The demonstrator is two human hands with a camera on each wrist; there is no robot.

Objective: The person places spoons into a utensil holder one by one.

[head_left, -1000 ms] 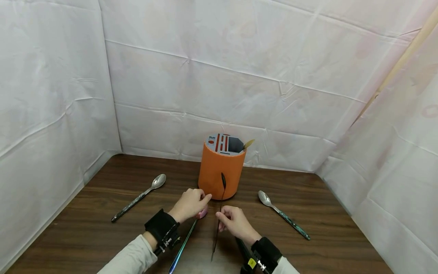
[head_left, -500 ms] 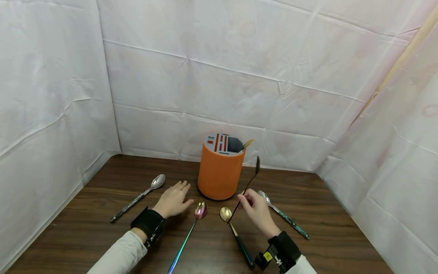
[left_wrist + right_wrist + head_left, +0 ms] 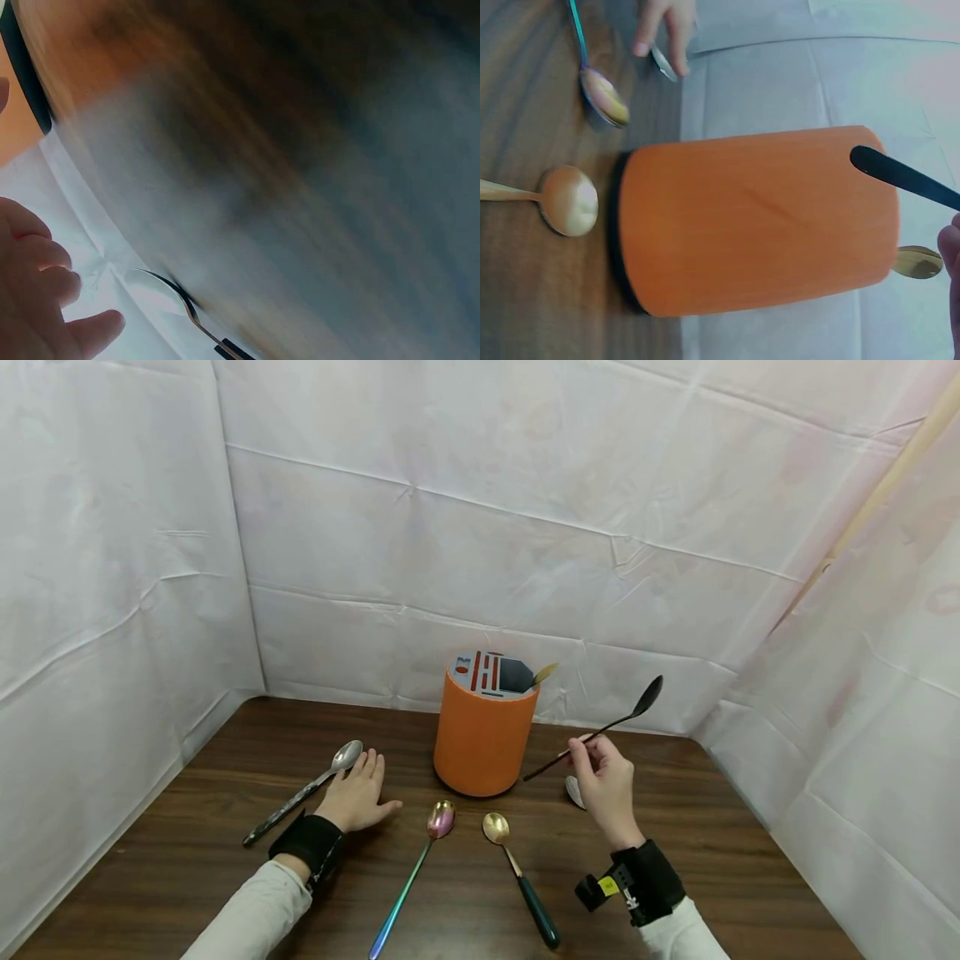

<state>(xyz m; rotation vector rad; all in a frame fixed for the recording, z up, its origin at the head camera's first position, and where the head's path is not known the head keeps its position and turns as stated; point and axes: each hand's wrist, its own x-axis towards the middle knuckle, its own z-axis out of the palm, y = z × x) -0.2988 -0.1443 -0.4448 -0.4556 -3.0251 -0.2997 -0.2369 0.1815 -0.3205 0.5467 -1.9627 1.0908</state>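
In the head view my right hand point(image 3: 609, 789) pinches a black spoon point(image 3: 648, 696) by its thin handle, bowl up and to the right, above the table. The handle's end point(image 3: 900, 176) shows in the right wrist view, in front of the orange canister point(image 3: 757, 225). My left hand point(image 3: 352, 799), fingers straight and spread, is at a silver spoon point(image 3: 347, 755) with a dark handle; whether it touches the spoon I cannot tell. A rainbow spoon point(image 3: 441, 820) and a gold spoon point(image 3: 496, 828) with a dark green handle lie between the hands.
The orange canister stands at the back middle, with a gold spoon point(image 3: 545, 674) poking out at its right rim. Another silver spoon point(image 3: 574, 791) lies mostly hidden behind my right hand. White cloth point(image 3: 450, 527) walls enclose the brown wooden table point(image 3: 450, 902).
My right hand has carried the black spoon up and right, away from the canister's front, tilting it rightward. My left hand has moved left from beside the rainbow spoon, its fingers spreading.
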